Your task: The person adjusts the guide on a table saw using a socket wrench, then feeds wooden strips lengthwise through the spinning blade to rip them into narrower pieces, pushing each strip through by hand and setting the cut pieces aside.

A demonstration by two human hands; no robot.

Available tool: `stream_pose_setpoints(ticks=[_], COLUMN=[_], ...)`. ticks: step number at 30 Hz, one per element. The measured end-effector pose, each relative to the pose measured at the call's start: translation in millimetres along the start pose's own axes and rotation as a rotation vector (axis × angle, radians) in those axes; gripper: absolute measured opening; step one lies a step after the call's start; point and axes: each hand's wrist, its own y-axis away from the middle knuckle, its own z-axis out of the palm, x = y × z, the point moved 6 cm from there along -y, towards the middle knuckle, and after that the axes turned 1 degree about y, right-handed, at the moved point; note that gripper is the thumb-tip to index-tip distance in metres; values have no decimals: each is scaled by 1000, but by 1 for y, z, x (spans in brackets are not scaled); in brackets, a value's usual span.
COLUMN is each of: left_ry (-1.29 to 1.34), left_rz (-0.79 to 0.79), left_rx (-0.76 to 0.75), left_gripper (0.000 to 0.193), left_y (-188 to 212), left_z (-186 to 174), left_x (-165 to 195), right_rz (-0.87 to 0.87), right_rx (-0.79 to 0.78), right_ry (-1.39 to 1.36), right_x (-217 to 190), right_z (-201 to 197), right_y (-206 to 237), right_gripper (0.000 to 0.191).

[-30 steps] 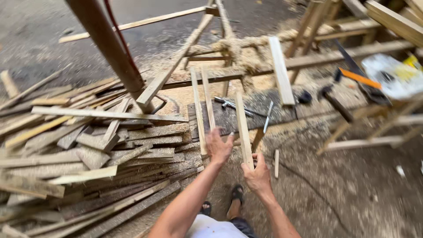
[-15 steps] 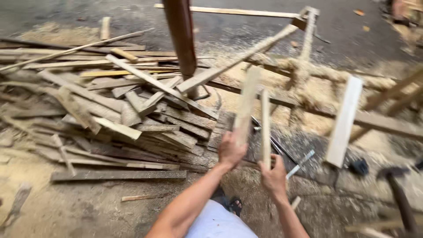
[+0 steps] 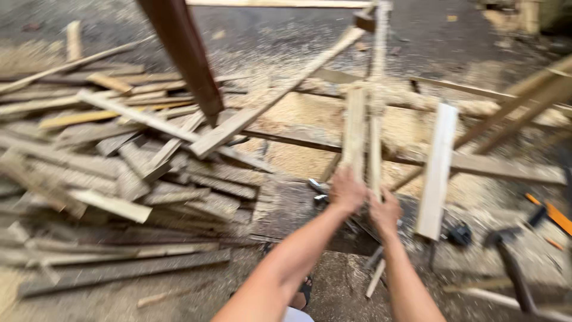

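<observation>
Left hand (image 3: pixel 347 191): centre of the frame, fingers wrapped round the lower end of the wider wooden slat (image 3: pixel 354 131), which stands nearly upright.
Right hand (image 3: pixel 385 211): just right of the left hand, fingers closed on the lower end of the thin wooden strip (image 3: pixel 375 152), upright and touching or almost touching the slat.
Work state: both pieces are lifted clear of the floor and held side by side; neither is set down or joined to anything, as far as the blurred frame shows.
Scrap pile (image 3: pixel 119 173): left half of the frame, many loose grey and pale offcuts lying crosswise, unsorted.
Pale plank (image 3: pixel 437 173): right of the hands, leaning upright, apart from them.
Dark post (image 3: pixel 187 56): upper centre-left, slanting down to the pile.
Hammer (image 3: pixel 512 268): lower right, on the floor.
Orange-handled tool (image 3: pixel 554 216): right edge.
Sawdust (image 3: pixel 298 116): spread across the middle floor.
Packages, labels, signs: none visible.
</observation>
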Motion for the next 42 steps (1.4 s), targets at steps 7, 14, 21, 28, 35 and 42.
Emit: stream_pose_setpoints(ticks=[7,14,21,28,35,42], left_ry=[100,389,617,767,879,706], left_rz=[114,47,-113,-231,-291,-308], left_rx=[-132,235,536,659,599,476], left_gripper=[81,45,34,30,32,43], left_y=[15,40,100,129,123,108], left_z=[24,-57,-159,-244,-306,-356], left_x=[-32,-107,-207,-301,-403,-475], right_rz=[36,-210,-249,-28,507,570], right_rx=[-36,-330,-627,-877,-775,-754], right_ry=[278,-168,-372,-599,-880,-772], right_x=[0,-137,-255,-326,-369,-399], right_z=[18,56,130,210,323,419], right_y=[9,43,115,186,209,190], right_gripper=[54,28,32,33,34,36])
